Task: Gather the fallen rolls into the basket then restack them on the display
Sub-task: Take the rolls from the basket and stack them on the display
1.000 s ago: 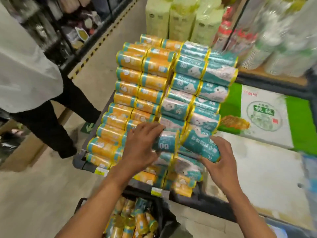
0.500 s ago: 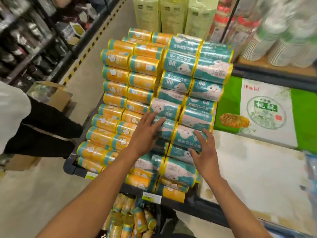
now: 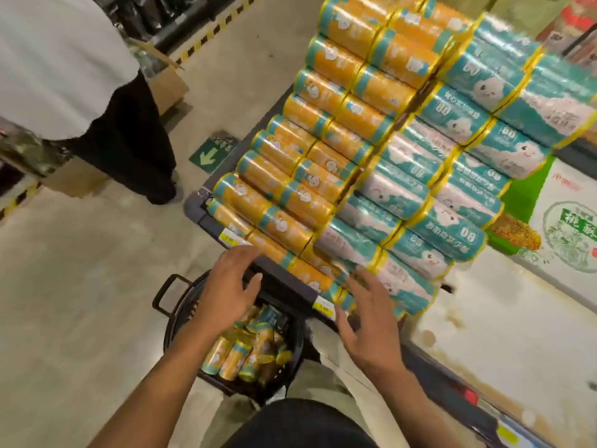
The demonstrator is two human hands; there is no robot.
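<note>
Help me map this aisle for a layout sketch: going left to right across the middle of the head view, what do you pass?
Bystander in a white top → green floor arrow sign → orange rolls → teal rolls → green-and-white carton.

Teal rolls point(image 3: 452, 240): "80" printed on wrappers, several upside down; smaller characters too blurred to read.
Orange rolls point(image 3: 290, 192): print illegible.
Yellow price tags point(image 3: 324, 308) on shelf edge: digits resembling "00", otherwise unclear.
Green floor sign point(image 3: 210, 155): white arrow; characters unreadable.
Green-and-white carton point(image 3: 568, 227): red and green characters, illegible.
</note>
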